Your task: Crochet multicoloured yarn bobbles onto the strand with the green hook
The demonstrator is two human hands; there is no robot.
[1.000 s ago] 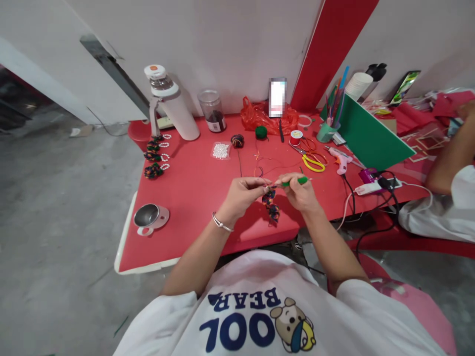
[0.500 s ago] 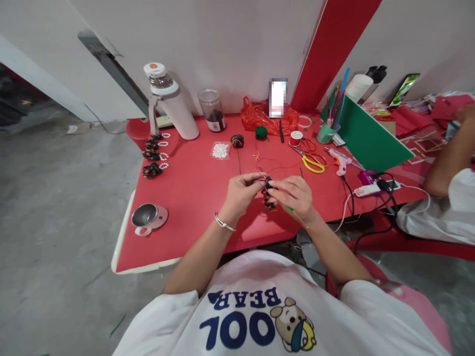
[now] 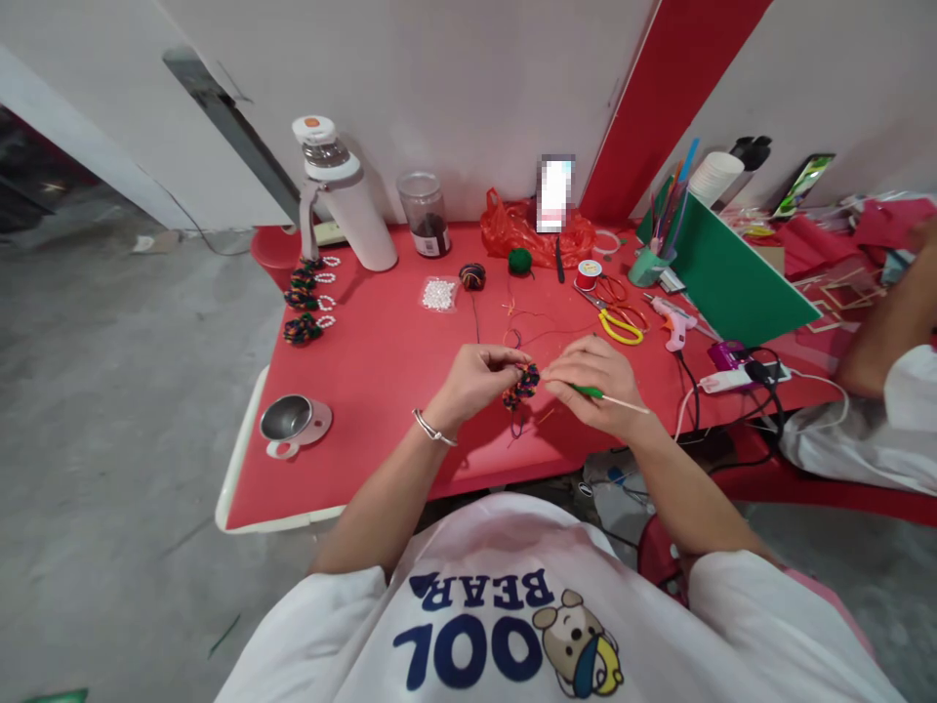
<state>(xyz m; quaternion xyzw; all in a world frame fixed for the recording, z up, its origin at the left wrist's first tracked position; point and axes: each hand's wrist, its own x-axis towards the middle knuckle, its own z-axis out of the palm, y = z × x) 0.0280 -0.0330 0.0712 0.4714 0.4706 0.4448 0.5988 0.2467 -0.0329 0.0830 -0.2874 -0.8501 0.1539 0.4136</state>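
Left hand (image 3: pixel 472 386): thumb and forefinger are pinching the upper end of the multicoloured yarn piece (image 3: pixel 525 379), the other fingers curling loosely. The piece is hanging just above the front part of the red surface (image 3: pixel 395 391), between the two hands, its lower end slanting toward the left and a thin loose strand (image 3: pixel 516 425) trailing beneath it.

Right hand (image 3: pixel 609 373): fingers are bending inward and holding the green-handled hook (image 3: pixel 588 391), which is lying across the hand with its pale shaft pointing back over the wrist. Fingertips are sitting right at the piece's right edge; whether they are touching it or gripping a strand, I cannot tell.

Change: a second ago the hook's handle was pointing in at the yarn; half a second ago the right fingers were overlapping the piece. Now they are standing at its side, leaving more of it showing, and the hook is facing away. Judgement: the hook is probably idling while bare fingers are arranging or tightening the yarn, so hooking is presumably pausing rather than ending.

Nearby: a dark mixed yarn ball (image 3: pixel 472 277) and a packet of white beads (image 3: pixel 439 294) are lying beyond the left hand; yellow-handled scissors (image 3: pixel 621 329) are resting beyond the right.
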